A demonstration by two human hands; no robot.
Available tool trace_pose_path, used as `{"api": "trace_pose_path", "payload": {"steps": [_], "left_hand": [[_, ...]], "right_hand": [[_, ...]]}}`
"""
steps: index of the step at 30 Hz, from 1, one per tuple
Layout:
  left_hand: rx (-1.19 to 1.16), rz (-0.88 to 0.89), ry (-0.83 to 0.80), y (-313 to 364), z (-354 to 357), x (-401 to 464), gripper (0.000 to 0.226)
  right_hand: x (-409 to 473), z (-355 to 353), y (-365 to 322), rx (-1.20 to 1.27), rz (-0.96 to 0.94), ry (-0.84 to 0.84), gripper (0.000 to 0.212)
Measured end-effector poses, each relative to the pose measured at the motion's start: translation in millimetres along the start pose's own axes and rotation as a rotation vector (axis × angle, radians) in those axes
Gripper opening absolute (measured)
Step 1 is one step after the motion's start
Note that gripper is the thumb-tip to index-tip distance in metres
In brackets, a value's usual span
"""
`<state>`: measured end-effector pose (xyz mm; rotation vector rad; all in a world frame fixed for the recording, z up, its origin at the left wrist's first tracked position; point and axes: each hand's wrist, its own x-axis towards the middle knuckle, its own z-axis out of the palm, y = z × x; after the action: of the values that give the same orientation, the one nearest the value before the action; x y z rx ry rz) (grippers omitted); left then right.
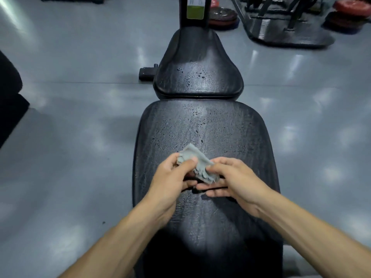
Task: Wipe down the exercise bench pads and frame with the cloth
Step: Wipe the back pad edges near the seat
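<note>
Both hands are working the cloth (195,162) just above the near pad (206,125): your left hand (172,177) is pinching its left edge between thumb and curled fingers, and your right hand (230,178) is gripping the right edge with thumb on top and fingers lying loosely underneath. You are holding the small, crumpled grey cloth in the air between them, not yet pressing it onto the bench. That pad is running away from you, its long axis pointing far, and beyond a narrow gap the smaller far pad (197,66) is continuing along the same line toward the upright frame post (194,11). Droplets are beading on both pads, thickest ahead of the cloth, so the surface to wipe is lying directly beneath and beyond your hands; both hands look equally near it. No containers are showing. Weight plates (222,16) are resting on the floor (70,137) at far right.
</note>
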<state>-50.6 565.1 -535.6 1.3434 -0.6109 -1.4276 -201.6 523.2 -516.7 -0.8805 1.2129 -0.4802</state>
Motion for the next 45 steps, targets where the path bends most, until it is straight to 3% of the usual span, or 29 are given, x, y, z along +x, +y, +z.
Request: {"api": "trace_pose_path", "payload": {"steps": [4, 9, 12, 15, 17, 21, 25, 29, 32, 36, 40, 45], "left_hand": [[0.115, 0.06, 0.03, -9, 11, 1, 0.011], [0.271, 0.139, 0.109, -5, 23, 11, 0.014], [0.445, 0.217, 0.1, -1, 26, 17, 0.002], [0.697, 0.356, 0.19, 23, 11, 32, 0.011], [0.917, 0.453, 0.309, 45, -7, 44, 0.016], [1.172, 0.424, 0.446, 72, -33, 55, 0.024], [1.345, 0.343, 0.487, 71, -36, 63, 0.032], [1.403, 0.304, 0.505, 62, -27, 72, 0.028], [1.387, 0.313, 0.479, 55, -9, 72, 0.027], [1.463, 0.35, 0.348, 39, 24, 67, 0.024], [1.477, 0.429, 0.192, 26, 50, 63, 0.023], [1.37, 0.388, 0.427, 46, 17, 69, 0.019]], "right_hand": [[1, -4, 5, -0.007, 0.044, -0.078, 0.019], [5, -10, -2, -0.019, 0.032, -0.113, 0.011], [7, -14, -3, -0.084, 0.052, -0.132, 0.009], [8, -24, -12, -0.201, 0.032, -0.121, 0.008], [7, -37, -21, -0.329, -0.038, -0.096, 0.009], [5, -77, -33, -1.023, -0.312, 0.079, 0.008], [1, -112, -51, -1.096, -0.261, 0.278, 0.008], [6, -143, -64, -1.036, -0.185, 0.508, 0.029], [14, -150, -65, -0.971, -0.038, 0.455, 0.047], [29, -146, -66, -0.91, -0.019, 0.34, 0.025], [38, -139, -72, -1.047, -0.005, 0.346, 0.029], [41, -138, -76, -1.071, 0.003, 0.331, 0.032]]}}
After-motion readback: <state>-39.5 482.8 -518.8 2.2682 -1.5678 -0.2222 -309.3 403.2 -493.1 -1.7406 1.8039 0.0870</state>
